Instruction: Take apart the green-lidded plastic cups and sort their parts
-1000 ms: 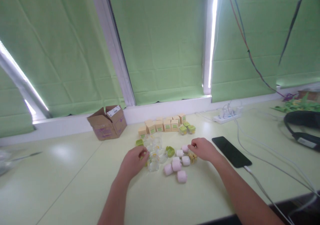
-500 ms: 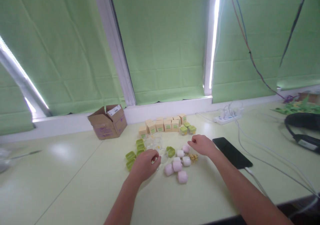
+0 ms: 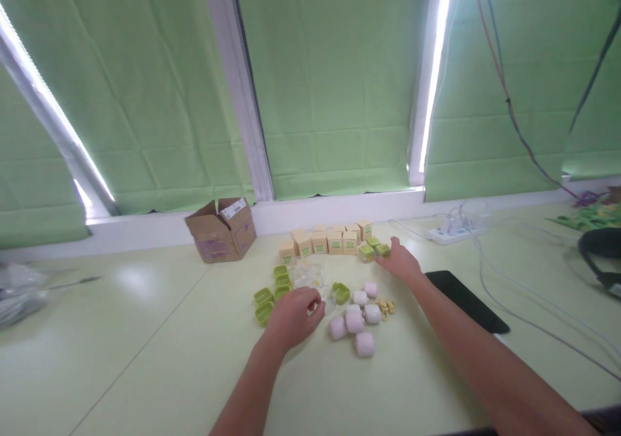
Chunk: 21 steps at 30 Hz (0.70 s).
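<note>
My right hand point(image 3: 402, 261) has its thumb and fingers around the rightmost of several small clear boxes with green lids point(image 3: 367, 251). My left hand point(image 3: 297, 316) is curled low over the table with fingertips together; anything in them is too small or hidden to make out. Beside it lie clear plastic pieces point(image 3: 310, 273) and several green trays point(image 3: 263, 313). A green piece with a rounded outline point(image 3: 341, 292) lies between the hands. Several pale pink and white rounded cups point(image 3: 354, 321) stand nearer me, next to a small heap of tan pieces point(image 3: 386, 308).
Small tan boxes with green labels point(image 3: 334, 242) form a row at the back. An open cardboard carton point(image 3: 220, 232) stands left of them. Rightward lie a black tablet-like device point(image 3: 466, 300), a white power strip point(image 3: 456, 230) and cables. Clear plastic bags point(image 3: 22, 294) lie far left.
My right hand has moved away from the pink cups, back to the green-lidded boxes, and closed around one. My left hand stays nearly in place. The view has shifted slightly left.
</note>
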### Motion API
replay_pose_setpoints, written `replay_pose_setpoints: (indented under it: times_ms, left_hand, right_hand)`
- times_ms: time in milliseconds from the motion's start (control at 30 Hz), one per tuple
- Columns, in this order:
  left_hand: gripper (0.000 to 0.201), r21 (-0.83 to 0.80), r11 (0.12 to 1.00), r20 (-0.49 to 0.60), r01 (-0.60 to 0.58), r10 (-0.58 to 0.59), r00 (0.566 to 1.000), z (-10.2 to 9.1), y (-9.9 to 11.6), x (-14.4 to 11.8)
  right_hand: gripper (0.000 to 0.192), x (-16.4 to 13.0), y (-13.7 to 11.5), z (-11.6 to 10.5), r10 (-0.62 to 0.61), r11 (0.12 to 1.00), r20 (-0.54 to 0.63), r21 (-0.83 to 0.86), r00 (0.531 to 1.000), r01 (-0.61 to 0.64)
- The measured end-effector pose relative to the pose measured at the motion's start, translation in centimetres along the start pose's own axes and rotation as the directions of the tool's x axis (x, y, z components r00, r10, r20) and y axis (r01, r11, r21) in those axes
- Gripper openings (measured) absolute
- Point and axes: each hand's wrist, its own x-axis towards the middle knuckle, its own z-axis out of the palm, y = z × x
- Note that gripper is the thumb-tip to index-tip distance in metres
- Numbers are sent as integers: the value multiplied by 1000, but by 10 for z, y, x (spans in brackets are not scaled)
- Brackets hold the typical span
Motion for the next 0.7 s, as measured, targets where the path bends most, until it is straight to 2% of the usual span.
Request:
replay_pose_setpoints:
  times_ms: [267, 433, 700]
  left_hand:
    - [17, 24, 1000, 18, -14, 14, 1000, 1, 2, 0]
    - [17, 12, 1000, 31, -20, 19, 999, 0, 2, 0]
    - [17, -6, 1000, 11, -13, 13, 1000, 0, 2, -1]
  right_hand:
    - [56, 5, 0, 13, 21, 1000, 10, -23, 1000, -21]
    - [48, 8, 2, 16, 16, 999, 11, -28, 1000, -15]
    - [45, 10, 7, 11, -13, 1000, 46, -15, 999, 14]
